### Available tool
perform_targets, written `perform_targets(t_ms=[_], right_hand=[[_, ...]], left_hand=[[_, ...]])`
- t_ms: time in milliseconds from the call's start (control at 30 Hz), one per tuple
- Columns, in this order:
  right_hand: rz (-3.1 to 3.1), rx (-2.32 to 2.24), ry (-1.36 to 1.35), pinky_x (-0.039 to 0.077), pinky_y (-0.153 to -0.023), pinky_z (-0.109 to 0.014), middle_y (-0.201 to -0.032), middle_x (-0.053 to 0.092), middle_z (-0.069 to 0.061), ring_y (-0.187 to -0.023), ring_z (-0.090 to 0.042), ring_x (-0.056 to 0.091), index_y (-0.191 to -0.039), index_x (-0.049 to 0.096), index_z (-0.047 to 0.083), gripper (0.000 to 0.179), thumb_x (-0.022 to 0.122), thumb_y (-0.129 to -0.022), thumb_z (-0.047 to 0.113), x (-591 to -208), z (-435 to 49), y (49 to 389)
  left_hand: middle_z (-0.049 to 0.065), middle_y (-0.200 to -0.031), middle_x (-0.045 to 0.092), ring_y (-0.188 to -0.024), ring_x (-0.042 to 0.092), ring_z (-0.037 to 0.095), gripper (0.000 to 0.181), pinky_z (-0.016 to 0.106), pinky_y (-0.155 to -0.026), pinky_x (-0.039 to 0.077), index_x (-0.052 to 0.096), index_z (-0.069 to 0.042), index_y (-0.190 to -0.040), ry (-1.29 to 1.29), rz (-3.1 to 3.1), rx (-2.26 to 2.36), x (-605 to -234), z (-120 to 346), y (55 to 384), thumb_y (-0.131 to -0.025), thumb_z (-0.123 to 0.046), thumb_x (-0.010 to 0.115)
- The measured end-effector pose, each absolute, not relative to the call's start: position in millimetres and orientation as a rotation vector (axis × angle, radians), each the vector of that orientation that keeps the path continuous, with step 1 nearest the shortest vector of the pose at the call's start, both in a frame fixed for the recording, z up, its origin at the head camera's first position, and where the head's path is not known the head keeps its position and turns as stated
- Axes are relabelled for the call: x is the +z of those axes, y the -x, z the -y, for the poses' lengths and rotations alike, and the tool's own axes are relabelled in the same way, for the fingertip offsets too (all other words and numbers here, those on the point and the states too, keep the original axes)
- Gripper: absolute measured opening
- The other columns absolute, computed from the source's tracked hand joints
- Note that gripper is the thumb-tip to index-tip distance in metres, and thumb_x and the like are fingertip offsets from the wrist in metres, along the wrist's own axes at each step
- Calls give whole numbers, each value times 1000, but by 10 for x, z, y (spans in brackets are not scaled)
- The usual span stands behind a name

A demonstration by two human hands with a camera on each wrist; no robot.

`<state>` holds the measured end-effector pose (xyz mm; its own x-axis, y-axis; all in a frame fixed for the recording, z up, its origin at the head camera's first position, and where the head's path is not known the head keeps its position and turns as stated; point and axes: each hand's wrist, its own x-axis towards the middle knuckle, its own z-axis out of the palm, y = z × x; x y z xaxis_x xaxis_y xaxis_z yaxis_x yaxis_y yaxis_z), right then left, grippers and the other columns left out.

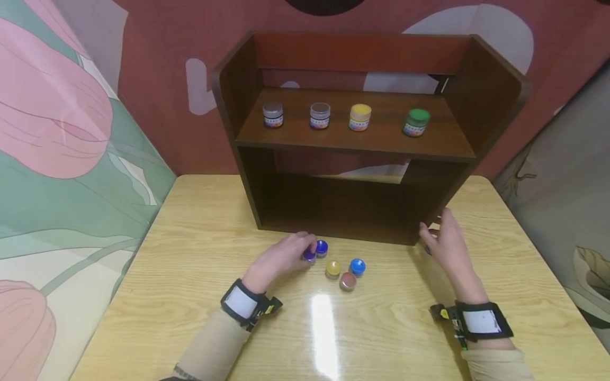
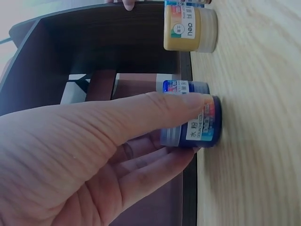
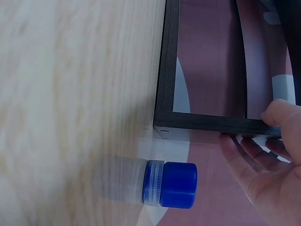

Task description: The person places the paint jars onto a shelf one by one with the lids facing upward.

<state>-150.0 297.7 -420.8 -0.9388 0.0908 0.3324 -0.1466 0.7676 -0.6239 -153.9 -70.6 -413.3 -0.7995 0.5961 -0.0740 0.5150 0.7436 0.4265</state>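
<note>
My left hand (image 1: 284,255) pinches a dark blue paint jar (image 2: 203,126) between thumb and fingers, low over the table before the shelf. That jar stands lid up in the left wrist view. Right behind it is another blue paint jar (image 1: 321,247), lid down. My right hand (image 1: 450,244) grips the right side panel (image 3: 214,123) of the dark brown wooden shelf, thumb on its inner side and fingers on the outer. Beside that panel, a blue paint jar (image 3: 178,185) rests lid down on the table, mostly hidden by the hand in the head view.
A yellow jar (image 1: 333,269), a bright blue jar (image 1: 357,266) and a brown jar (image 1: 348,281) cluster right of my left hand. Two dark-topped jars, a yellow jar (image 1: 360,117) and a green jar (image 1: 416,123) stand along the upper shelf board (image 1: 381,144).
</note>
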Motion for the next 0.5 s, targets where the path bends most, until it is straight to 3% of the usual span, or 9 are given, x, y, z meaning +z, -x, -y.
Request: perform_targets(t_ms=[500], right_hand=[[2633,949,-33,59,-81,-59,-124,54,-32,-113,-51,58,-131,40,-10,43,58,-96,8,-4192,-2968,1491]], left_hand=[[2,-101,65,-93,63,15,20,28,-82,59,63,-13,-104,-892,-2880,697,-4069,812,1577,-89,-13,75]])
